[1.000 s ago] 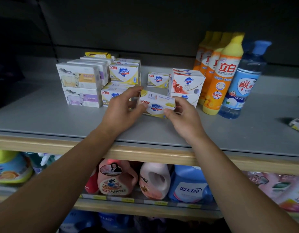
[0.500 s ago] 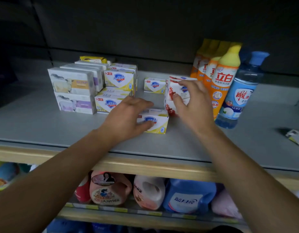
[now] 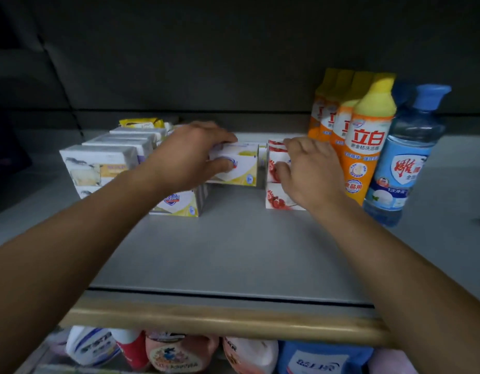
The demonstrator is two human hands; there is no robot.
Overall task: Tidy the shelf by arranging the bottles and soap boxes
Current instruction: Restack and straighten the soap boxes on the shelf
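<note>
We log the grey shelf [image 3: 233, 265] across mid frame, tan front edge [image 3: 220, 317] below it. Far left: white goat-print soap boxes [image 3: 98, 163], two visible in the front stack, more rows behind, total count unclear. One yellow packet [image 3: 140, 122] lies behind them, upper left.

Left of centre: two yellow-and-white soap boxes in view. The lower yellow box [image 3: 179, 203] sits on the shelf. The upper yellow box [image 3: 239, 166] is held by the left hand [image 3: 185, 157], fingers over its top, thumb on its front face. We can't tell what it rests on.

Centre right: two red pomegranate-print boxes stacked. The upper red box [image 3: 276, 160] is gripped by the right hand [image 3: 309, 171], fingers curled on the top edge, thumb on the front. The lower red box [image 3: 279, 198] sits on the shelf. A narrow gap separates the yellow and red boxes.

Right: four orange bottles with yellow caps [image 3: 365, 147] in a row running back, just beside the red stack. One clear blue-capped bottle [image 3: 406, 163] stands touching the front orange one.

Open room: bare shelf in front of all items to the front edge, and more bare shelf at far right past the blue bottle.

Bottom of frame: lower shelf jugs [image 3: 179, 352], about five visible, white, red, pink, blue, blurred.
</note>
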